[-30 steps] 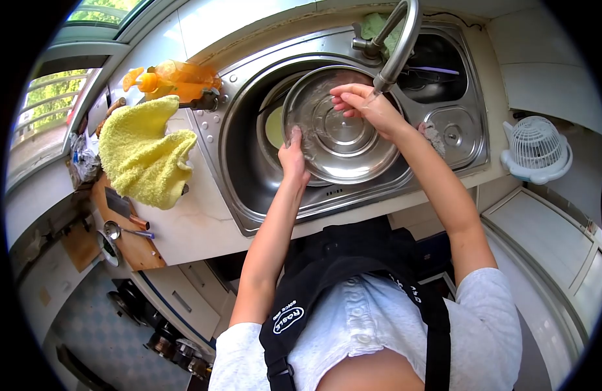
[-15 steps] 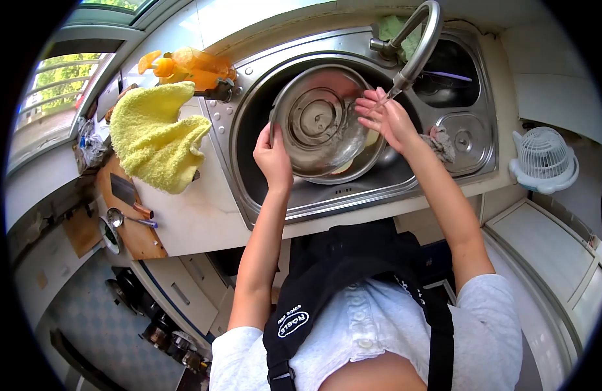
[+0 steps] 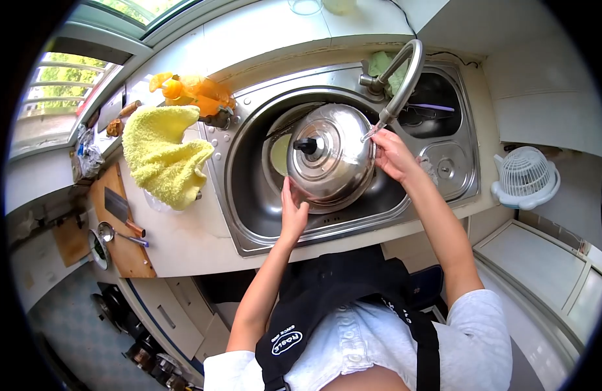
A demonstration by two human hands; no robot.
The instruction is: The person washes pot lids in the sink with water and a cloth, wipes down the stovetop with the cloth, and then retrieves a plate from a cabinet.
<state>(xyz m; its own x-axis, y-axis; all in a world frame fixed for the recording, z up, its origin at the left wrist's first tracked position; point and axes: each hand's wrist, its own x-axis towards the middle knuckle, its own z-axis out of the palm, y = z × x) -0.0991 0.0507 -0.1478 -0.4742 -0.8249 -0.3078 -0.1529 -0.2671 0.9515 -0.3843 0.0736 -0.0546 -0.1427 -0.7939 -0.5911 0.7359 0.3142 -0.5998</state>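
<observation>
A shiny metal pot lid (image 3: pixel 343 153) with a black knob (image 3: pixel 305 145) is tilted over the sink, its domed outside facing up. My right hand (image 3: pixel 393 155) grips its right rim, just below the tap's spout (image 3: pixel 383 118). At the lower left rim, my left hand (image 3: pixel 292 214) holds the lid with fingers along the edge and thumb apart. Water from the spout runs onto the lid's right side. Under the lid, a metal basin (image 3: pixel 275 133) sits in the sink, partly covered, with something pale green (image 3: pixel 281 155) showing inside.
The steel sink (image 3: pixel 232 189) has a smaller side bowl (image 3: pixel 437 117). A yellow towel (image 3: pixel 164 153) hangs left of it, before orange bottles (image 3: pixel 200 94). Farther left, a cleaver (image 3: pixel 118 205) and a ladle (image 3: pixel 107 231) lie on a wooden board (image 3: pixel 135 257). A white basket (image 3: pixel 525 173) stands right.
The lid has been flipped from its hollow inside to its domed, knobbed outside. My right hand has moved from open under the water to the lid's rim; my left has shifted lower along it.
</observation>
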